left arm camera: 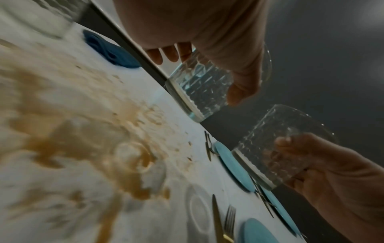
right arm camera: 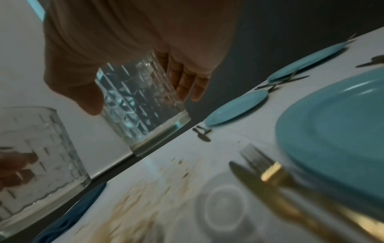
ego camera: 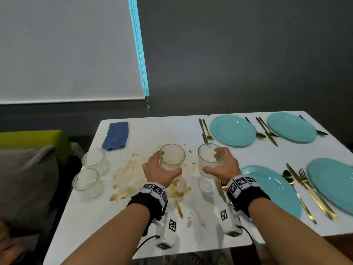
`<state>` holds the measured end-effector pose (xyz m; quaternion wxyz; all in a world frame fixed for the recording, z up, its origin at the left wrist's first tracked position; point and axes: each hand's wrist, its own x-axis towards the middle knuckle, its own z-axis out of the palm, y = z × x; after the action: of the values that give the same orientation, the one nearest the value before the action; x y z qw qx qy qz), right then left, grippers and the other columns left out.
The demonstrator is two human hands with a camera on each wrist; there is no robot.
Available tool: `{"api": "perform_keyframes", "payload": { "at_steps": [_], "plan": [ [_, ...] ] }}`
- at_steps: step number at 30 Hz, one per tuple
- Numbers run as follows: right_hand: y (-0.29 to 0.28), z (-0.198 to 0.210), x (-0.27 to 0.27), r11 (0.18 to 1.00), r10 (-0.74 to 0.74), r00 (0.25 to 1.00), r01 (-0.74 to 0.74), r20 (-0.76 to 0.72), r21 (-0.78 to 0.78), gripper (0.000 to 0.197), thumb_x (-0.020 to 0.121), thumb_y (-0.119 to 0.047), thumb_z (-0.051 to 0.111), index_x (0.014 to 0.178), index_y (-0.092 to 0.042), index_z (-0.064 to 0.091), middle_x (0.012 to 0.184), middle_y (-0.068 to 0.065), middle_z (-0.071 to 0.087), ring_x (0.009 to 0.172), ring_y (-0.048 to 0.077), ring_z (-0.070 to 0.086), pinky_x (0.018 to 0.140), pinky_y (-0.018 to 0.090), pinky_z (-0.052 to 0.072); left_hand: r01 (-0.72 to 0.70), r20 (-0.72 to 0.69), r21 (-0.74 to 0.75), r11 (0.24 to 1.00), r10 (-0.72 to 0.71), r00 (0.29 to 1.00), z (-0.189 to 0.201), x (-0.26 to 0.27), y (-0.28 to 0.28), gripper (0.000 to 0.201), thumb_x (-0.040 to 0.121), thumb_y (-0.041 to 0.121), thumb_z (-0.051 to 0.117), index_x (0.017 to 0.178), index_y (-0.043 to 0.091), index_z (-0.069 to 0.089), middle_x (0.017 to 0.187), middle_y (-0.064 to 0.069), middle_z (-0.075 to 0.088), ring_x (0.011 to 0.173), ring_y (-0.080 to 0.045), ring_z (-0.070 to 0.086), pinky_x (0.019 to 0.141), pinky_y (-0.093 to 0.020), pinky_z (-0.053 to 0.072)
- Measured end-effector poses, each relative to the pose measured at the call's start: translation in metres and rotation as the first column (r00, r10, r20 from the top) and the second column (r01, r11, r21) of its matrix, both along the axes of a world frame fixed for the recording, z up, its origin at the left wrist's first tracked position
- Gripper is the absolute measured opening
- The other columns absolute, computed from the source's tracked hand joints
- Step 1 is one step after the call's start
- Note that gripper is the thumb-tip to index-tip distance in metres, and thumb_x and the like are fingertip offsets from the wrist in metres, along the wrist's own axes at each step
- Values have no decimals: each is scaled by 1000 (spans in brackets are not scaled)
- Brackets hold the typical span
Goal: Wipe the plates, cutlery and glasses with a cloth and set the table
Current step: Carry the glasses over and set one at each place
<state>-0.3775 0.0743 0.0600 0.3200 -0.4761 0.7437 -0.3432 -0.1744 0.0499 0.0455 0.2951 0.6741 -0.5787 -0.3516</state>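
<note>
My left hand [ego camera: 160,170] grips a clear cut-glass tumbler [ego camera: 172,156] lifted above the stained middle of the white table [ego camera: 91,213]; the same left tumbler [left arm camera: 199,92] shows in the left wrist view. My right hand [ego camera: 221,167] grips a second tumbler [ego camera: 209,159], also off the table, and that right tumbler [right arm camera: 141,106] fills the right wrist view. Two more glasses [ego camera: 89,173] stand at the table's left edge. A folded blue cloth [ego camera: 116,135] lies at the far left. Several turquoise plates [ego camera: 232,130] with gold cutlery [ego camera: 205,131] are laid out on the right.
Brown smears and crumbs [ego camera: 126,176] cover the table centre under my hands. A gold knife and fork [ego camera: 220,188] lie just below my right hand, beside the near plate [ego camera: 273,190]. A grey cushion [ego camera: 24,180] and green seat sit left of the table.
</note>
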Motion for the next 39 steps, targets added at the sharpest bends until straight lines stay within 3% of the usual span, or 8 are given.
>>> {"api": "perform_keyframes", "payload": {
  "at_steps": [6, 11, 18, 21, 23, 28, 33, 39],
  "plan": [
    [-16, 7, -118, 996, -90, 996, 90, -1, 25, 78, 59, -16, 85, 126, -14, 45, 123, 5, 58, 110, 20, 55, 85, 19, 39, 79, 22, -38, 996, -78, 997, 12, -113, -36, 116, 22, 64, 43, 129, 17, 48, 124, -6, 53, 118, -25, 39, 103, -33, 32],
    [-24, 5, -225, 973, -224, 975, 223, 13, 60, 79, 59, -16, 85, 127, -13, 46, 118, 6, 58, 101, 19, 54, 86, 22, 41, 114, 1, -11, 993, -114, 993, 16, -210, -59, 116, 22, 63, 44, 128, 16, 49, 123, -8, 54, 117, -27, 42, 102, -31, 33],
    [-32, -10, -357, 867, -495, 868, 490, 48, 93, 72, 62, -17, 84, 124, -13, 46, 119, 9, 58, 109, 26, 55, 93, 31, 43, 160, -56, 18, 987, -159, 986, 7, -324, -91, 109, 25, 62, 54, 124, 18, 52, 120, -5, 55, 116, -27, 47, 104, -39, 40],
    [-33, -20, -404, 801, -594, 803, 584, 54, 129, 73, 64, -18, 84, 125, -12, 45, 121, 11, 58, 112, 29, 54, 94, 35, 44, 192, -41, 30, 981, -191, 981, 4, -360, -101, 111, 25, 63, 52, 127, 20, 49, 119, -1, 51, 118, -26, 40, 103, -34, 35],
    [-33, -27, -432, 755, -653, 753, 640, 74, 143, 74, 64, -16, 84, 127, -11, 44, 122, 12, 57, 113, 30, 53, 94, 35, 44, 210, -56, 44, 977, -208, 977, 1, -381, -108, 105, 31, 58, 64, 128, 20, 48, 119, -2, 51, 118, -25, 39, 102, -33, 35],
    [-37, -45, -489, 639, -769, 633, 753, 90, 157, 79, 64, -17, 85, 130, -12, 43, 127, 13, 56, 119, 32, 51, 101, 37, 40, 252, -52, 24, 967, -250, 967, -12, -419, -125, 88, 52, 33, 86, 129, 17, 48, 120, -6, 52, 118, -25, 42, 103, -37, 41],
    [-42, -62, -514, 578, -815, 573, 797, 85, 174, 80, 63, -18, 86, 130, -15, 43, 129, 12, 55, 121, 32, 51, 103, 40, 40, 270, -104, 49, 962, -264, 959, -23, -445, -136, 108, 28, 57, 70, 128, 20, 48, 116, -2, 55, 113, -26, 52, 94, -45, 50],
    [-48, -77, -520, 564, -825, 560, 804, 76, 188, 84, 62, -16, 86, 133, -13, 42, 132, 11, 54, 123, 31, 50, 104, 39, 40, 291, -89, 44, 956, -287, 954, -35, -464, -142, 105, 28, 59, 66, 124, 20, 52, 115, -2, 57, 111, -26, 53, 94, -44, 50]
  ]
}}
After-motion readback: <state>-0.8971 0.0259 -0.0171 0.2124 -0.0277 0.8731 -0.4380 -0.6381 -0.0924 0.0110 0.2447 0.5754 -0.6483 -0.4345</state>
